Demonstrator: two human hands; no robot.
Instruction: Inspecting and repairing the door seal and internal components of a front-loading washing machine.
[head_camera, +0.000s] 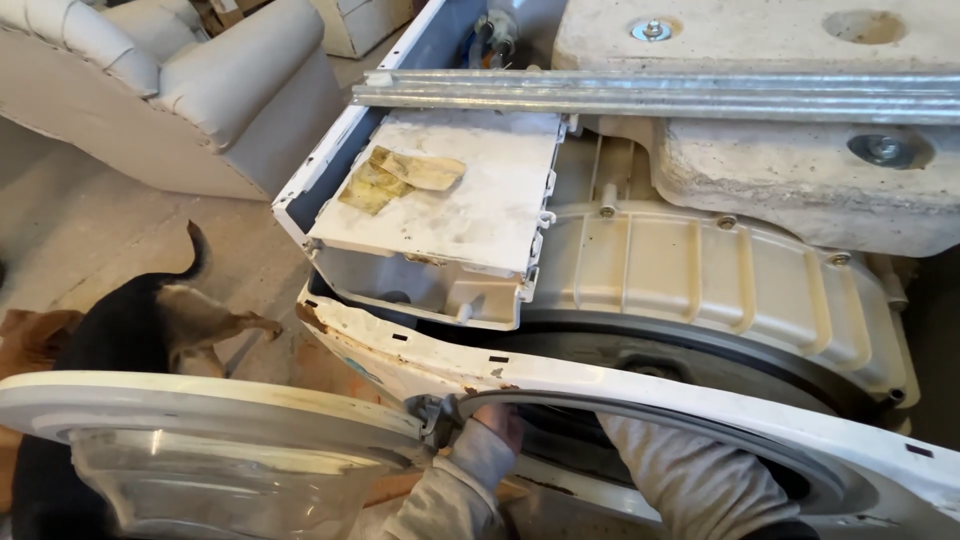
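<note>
— Where are the hands?

— Low in the frame, at the washer's front opening. The left hand (497, 425) is at the upper left edge of the grey door seal (560, 400), fingers curled over its lip beside the hinge (432, 412). The right hand is out of sight; only its sleeve (690, 475) shows, running inside the drum opening, so I cannot tell how those fingers lie.

— How will the seal handle?

— Soft, bendy rubber, I'd judge, light and probably slick with grime. Best gripped by the lip, where it folds over the front panel (600, 385).

— What else?

— The open door (200, 440) at lower left, a dog (130, 330) behind it, the detergent box (440, 215) centre, concrete weights (800, 170) upper right.
</note>
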